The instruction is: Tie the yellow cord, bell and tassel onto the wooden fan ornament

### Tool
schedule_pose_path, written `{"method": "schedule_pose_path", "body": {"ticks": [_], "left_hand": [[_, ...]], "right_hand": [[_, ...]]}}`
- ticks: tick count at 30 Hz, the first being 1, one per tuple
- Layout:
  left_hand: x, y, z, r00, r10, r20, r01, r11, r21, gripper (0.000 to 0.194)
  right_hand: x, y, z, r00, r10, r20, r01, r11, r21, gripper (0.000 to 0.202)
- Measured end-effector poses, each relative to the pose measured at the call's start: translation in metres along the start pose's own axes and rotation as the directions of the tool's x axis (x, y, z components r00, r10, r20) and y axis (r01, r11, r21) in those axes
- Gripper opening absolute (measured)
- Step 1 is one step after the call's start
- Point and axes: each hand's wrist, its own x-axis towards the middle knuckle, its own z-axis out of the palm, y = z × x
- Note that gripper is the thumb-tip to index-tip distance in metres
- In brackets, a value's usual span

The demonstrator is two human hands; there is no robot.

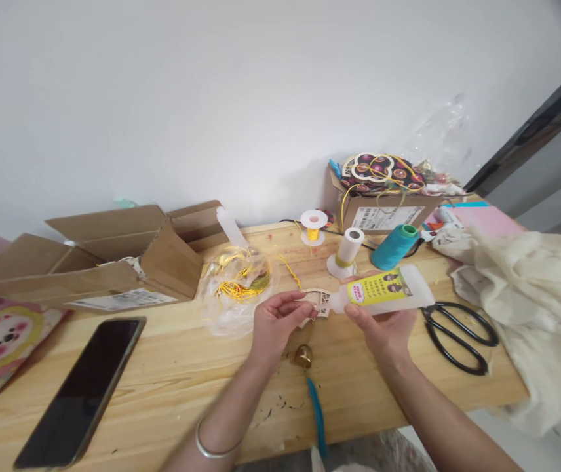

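Observation:
My right hand (383, 328) is wrapped round a white glue bottle (388, 292) with a yellow label, tilted onto its side with its nozzle pointing left. The nozzle end is at a pale openwork wooden piece (320, 301). Fingers of my left hand (280, 318) pinch the left part of this piece. A yellow cord (290, 271) runs up from the piece. Below it hang a small brass bell (303, 356) and a blue tassel (316, 413), lying on the table toward its front edge.
Black-handled scissors (460, 334) lie right of the bottle, beside cream cloth (546, 295). Behind stand a teal thread cone (394, 247), a white spool (348, 249) and a filled box (383, 210). Leftward are a bag of cords (241, 282), an open carton (113, 282) and a phone (81, 390).

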Motion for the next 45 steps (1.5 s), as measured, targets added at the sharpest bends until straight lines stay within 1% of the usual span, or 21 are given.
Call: {"method": "schedule_pose_path", "body": {"ticks": [8, 12, 16, 18, 21, 26, 29, 34, 39, 45], "left_hand": [[0.002, -0.003, -0.001, 1.0, 0.013, 0.017, -0.013, 1.0, 0.02, 0.029], [0.0, 0.003, -0.001, 0.995, 0.067, 0.075, -0.073, 0.994, 0.081, 0.025], [0.001, 0.005, -0.002, 0.984, 0.131, 0.125, -0.151, 0.975, 0.164, 0.018], [0.002, 0.003, -0.003, 0.979, 0.138, 0.148, -0.165, 0.967, 0.196, 0.016], [0.004, 0.0, -0.005, 0.98, 0.116, 0.163, -0.15, 0.966, 0.213, 0.016], [0.003, 0.0, -0.003, 0.983, 0.068, 0.168, -0.1, 0.977, 0.187, 0.018], [0.002, -0.001, -0.001, 0.985, 0.03, 0.17, -0.053, 0.99, 0.13, 0.019], [0.003, -0.007, -0.001, 0.981, -0.018, 0.191, 0.011, 0.999, 0.04, 0.02], [0.004, -0.009, -0.001, 0.974, 0.008, 0.227, -0.009, 1.0, 0.004, 0.016], [0.004, -0.007, 0.0, 0.97, 0.052, 0.238, -0.056, 0.998, 0.01, 0.016]], "right_hand": [[0.001, 0.003, -0.001, 1.0, -0.007, -0.009, 0.007, 1.0, 0.014, 0.032], [0.001, 0.003, -0.001, 1.0, -0.002, -0.001, 0.002, 1.0, -0.006, 0.032], [0.0, 0.001, 0.001, 1.0, 0.018, -0.005, -0.018, 1.0, 0.013, 0.031], [0.0, 0.001, 0.001, 1.0, 0.028, -0.007, -0.028, 0.999, 0.027, 0.031], [0.0, 0.001, 0.001, 0.999, 0.04, -0.014, -0.04, 0.999, 0.027, 0.032], [-0.001, 0.0, 0.001, 0.999, 0.046, -0.005, -0.045, 0.998, 0.033, 0.033], [-0.001, 0.001, 0.001, 0.999, 0.043, -0.009, -0.043, 0.998, 0.037, 0.034], [-0.001, 0.004, -0.001, 0.999, 0.023, 0.026, -0.024, 0.999, 0.029, 0.036], [-0.002, 0.003, 0.001, 1.0, 0.019, 0.015, -0.019, 0.999, 0.05, 0.036], [-0.001, 0.003, 0.003, 0.999, -0.018, -0.038, 0.02, 0.998, 0.055, 0.039]]}}
